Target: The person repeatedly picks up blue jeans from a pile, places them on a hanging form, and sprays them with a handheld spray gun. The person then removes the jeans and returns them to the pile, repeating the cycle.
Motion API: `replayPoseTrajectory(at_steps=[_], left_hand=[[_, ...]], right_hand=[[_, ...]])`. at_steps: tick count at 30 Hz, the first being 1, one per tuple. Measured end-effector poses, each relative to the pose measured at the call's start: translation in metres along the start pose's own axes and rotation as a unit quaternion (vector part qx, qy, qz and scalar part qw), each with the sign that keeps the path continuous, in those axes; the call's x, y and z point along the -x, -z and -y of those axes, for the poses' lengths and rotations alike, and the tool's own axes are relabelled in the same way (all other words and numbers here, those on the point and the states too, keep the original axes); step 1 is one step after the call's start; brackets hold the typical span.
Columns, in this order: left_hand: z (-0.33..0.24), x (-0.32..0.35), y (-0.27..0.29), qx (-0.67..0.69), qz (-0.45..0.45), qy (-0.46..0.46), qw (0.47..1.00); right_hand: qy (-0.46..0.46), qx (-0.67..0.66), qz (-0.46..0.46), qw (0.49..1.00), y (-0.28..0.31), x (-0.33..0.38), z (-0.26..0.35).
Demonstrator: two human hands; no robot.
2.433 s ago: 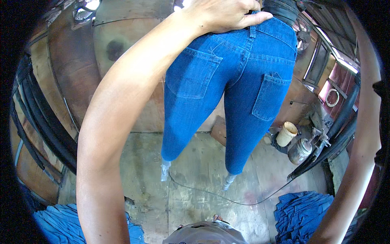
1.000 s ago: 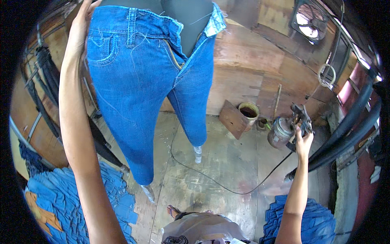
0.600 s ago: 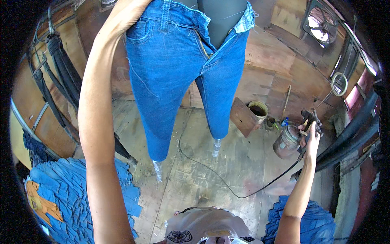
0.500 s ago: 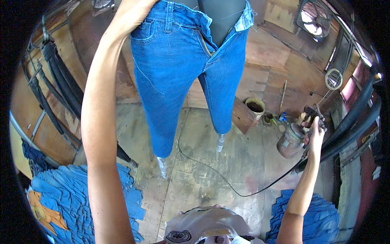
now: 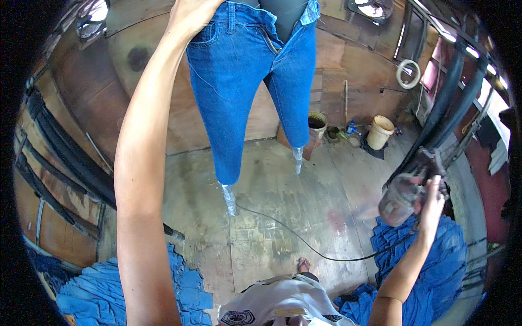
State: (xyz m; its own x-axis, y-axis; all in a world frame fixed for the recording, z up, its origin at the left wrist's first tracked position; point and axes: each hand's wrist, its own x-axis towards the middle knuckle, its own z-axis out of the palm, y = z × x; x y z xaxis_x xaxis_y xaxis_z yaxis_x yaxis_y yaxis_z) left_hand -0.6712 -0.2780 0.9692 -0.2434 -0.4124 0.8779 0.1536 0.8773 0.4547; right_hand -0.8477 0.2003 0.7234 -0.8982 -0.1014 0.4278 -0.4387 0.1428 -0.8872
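Your left hand (image 5: pixel 191 13) is raised to the waistband of the blue denim jeans (image 5: pixel 250 81), which hang upright on a dark mannequin form (image 5: pixel 285 11) over the far part of the worn plank floor (image 5: pixel 283 217); the fingers are closed on the band at the hip, beside the front pocket. Your right hand (image 5: pixel 431 204) is wrapped around the grip of a grimy metal spray gun with a round cup (image 5: pixel 405 190), held out above the floor's right edge, over a heap of blue cloth (image 5: pixel 435 261); whether a finger rests on the trigger you cannot tell from here. Risks, as judged: the thin black cable (image 5: pixel 304 242) crosses the floor between the metal legs of the form (image 5: pixel 229 198) and your sandalled foot (image 5: pixel 303 265), so a step forward could snag it and jerk the stand. The gun's cup looks tilted; tipped further, it might drip onto the cloth below. A hard pull on the waistband could swing or twist the jeans on the form. A rusty tin can (image 5: pixel 317 124) and a cream plastic bucket (image 5: pixel 379 131) stand near the floor's far right corner, well apart from both hands.
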Motion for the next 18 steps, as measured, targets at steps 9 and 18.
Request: replayPoseTrajectory(at_steps=[9,18], left_hand=[[0.012,-0.003,-0.007,-0.105,-0.072,0.0,0.992],[0.009,-0.013,-0.009,-0.072,-0.04,0.024,0.996]], right_hand=[[-0.178,0.054,0.172,0.967,-0.095,0.126,-0.084],[-0.034,-0.064,0.208,0.975,-0.153,0.097,0.007]])
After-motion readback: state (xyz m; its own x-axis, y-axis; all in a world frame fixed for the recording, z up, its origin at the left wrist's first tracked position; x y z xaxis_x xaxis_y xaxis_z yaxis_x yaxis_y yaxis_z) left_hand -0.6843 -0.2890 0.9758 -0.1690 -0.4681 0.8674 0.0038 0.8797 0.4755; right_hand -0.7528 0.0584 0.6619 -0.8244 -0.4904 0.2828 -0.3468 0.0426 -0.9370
